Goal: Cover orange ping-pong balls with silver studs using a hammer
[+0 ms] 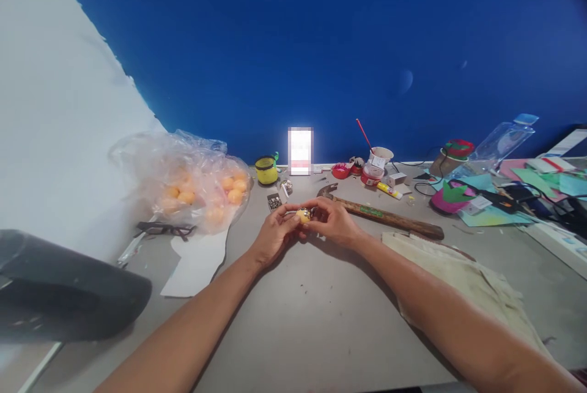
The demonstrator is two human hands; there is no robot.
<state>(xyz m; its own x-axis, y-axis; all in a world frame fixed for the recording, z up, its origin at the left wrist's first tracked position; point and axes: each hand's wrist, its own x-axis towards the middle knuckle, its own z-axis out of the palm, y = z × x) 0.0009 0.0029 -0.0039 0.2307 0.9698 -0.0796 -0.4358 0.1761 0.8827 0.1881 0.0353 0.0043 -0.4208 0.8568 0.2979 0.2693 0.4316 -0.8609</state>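
Deep blue paint is shown on the wall (298, 44) behind a grey tabletop (330, 326), which is crowded along its back and sides. Near the middle, a small yellow ball (303, 216) with shiny metallic bits on its upper part is held just above the surface, between the fingertips of both hands. It is gripped from one side by the left hand (279, 226) and from the other by the right hand (335, 222); part of it is covered by the fingers. Just beyond the left hand, a small box of metal pieces (274, 202) is placed, with a yellow cup (266, 172) set farther back. Orange balls (235, 186) are enclosed in a clear plastic bag (153, 157) on the left, and near it are laid eyeglasses (170, 230) and a sheet of white paper (197, 274). On the right, a wooden-handled claw hammer (389, 216) is laid aslant beyond a pale cloth (452, 277). Behind it, a red stick (364, 135) is stood in a paper cup (382, 154), and a clear bottle (502, 145) is tilted farther right.
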